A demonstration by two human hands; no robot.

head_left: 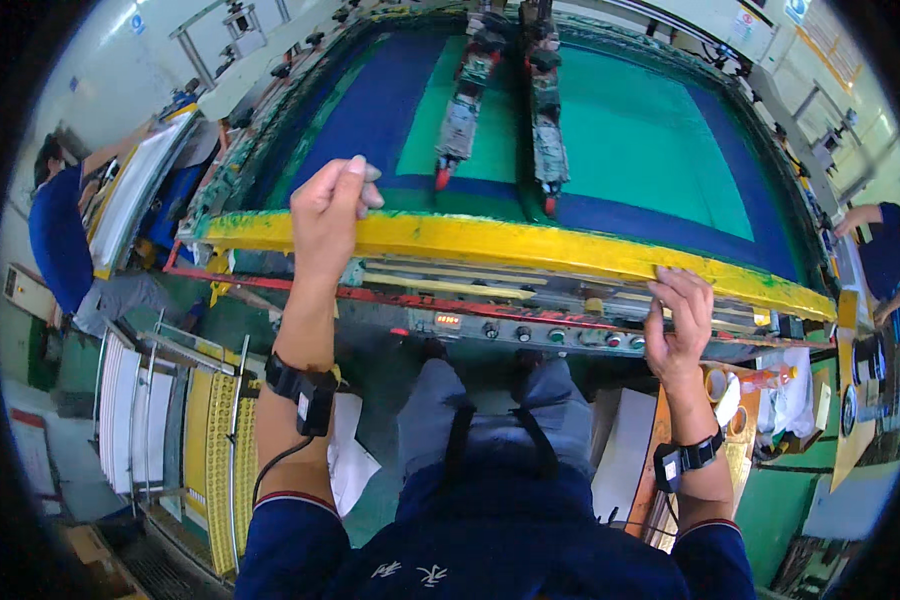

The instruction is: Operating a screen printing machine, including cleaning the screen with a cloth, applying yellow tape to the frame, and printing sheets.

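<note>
A large printing screen with a yellow-edged frame lies before me; its mesh is blue with a green field. My left hand is raised over the left part of the yellow edge. Its fingers are curled in with the thumb against them, and whatever they may hold is hidden. My right hand rests its fingertips at the front of the yellow edge, right of the middle, with the thumb apart. Two ink-stained printing arms with red-tipped ends hang above the mesh.
A control panel with knobs and a lit display runs below the frame. Racks of white and yellow panels stand at the left. Boxes and a bottle are at the right. One person works at far left, another at far right.
</note>
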